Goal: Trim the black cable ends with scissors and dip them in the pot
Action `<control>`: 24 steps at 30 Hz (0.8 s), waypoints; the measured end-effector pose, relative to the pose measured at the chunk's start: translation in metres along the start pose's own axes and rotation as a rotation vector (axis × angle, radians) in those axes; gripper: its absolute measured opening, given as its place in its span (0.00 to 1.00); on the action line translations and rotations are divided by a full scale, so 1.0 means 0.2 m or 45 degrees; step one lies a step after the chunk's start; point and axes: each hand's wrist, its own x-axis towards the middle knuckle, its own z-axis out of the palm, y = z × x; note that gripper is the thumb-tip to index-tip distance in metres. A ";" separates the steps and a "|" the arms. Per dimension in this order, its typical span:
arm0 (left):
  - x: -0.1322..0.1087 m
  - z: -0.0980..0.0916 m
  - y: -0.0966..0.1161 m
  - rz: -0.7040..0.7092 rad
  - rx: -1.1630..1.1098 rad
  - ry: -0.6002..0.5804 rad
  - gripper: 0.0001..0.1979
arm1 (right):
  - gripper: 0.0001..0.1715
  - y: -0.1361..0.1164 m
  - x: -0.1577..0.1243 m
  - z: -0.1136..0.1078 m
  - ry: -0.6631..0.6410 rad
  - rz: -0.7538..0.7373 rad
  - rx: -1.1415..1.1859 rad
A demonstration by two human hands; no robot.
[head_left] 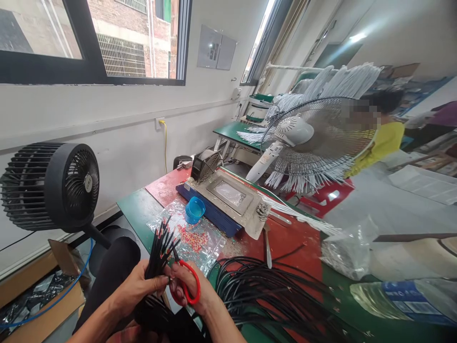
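Observation:
A bundle of black cables [159,252] stands upright in my left hand [143,286], its fingers wrapped round it. Short red and other coloured wire ends show at the cable tips. My right hand [189,286] grips red-handled scissors [194,281], their dark blades up against the right side of the bundle. Both hands are close together above my lap. Just beyond them, small red and yellow clippings [193,238] lie on a clear plastic bag [210,247]. A larger heap of black cables [257,286] spreads over the table to the right.
Behind the clippings are a blue cup [194,209] and a solder pot [228,195] with a small fan [206,164]. A knife [267,247] lies near the cables. A black fan [67,186] is left; a white fan [293,133] and a person in yellow [383,140] are beyond the table.

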 end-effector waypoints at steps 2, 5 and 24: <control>0.00 0.00 -0.01 0.006 -0.047 0.029 0.12 | 0.33 0.00 0.00 0.00 -0.015 -0.034 0.005; 0.00 0.00 -0.01 -0.005 -0.086 0.060 0.12 | 0.32 0.00 0.00 0.00 -0.049 -0.084 0.003; 0.01 0.04 -0.03 0.021 -0.240 0.139 0.12 | 0.31 0.01 0.01 0.01 -0.042 -0.131 0.045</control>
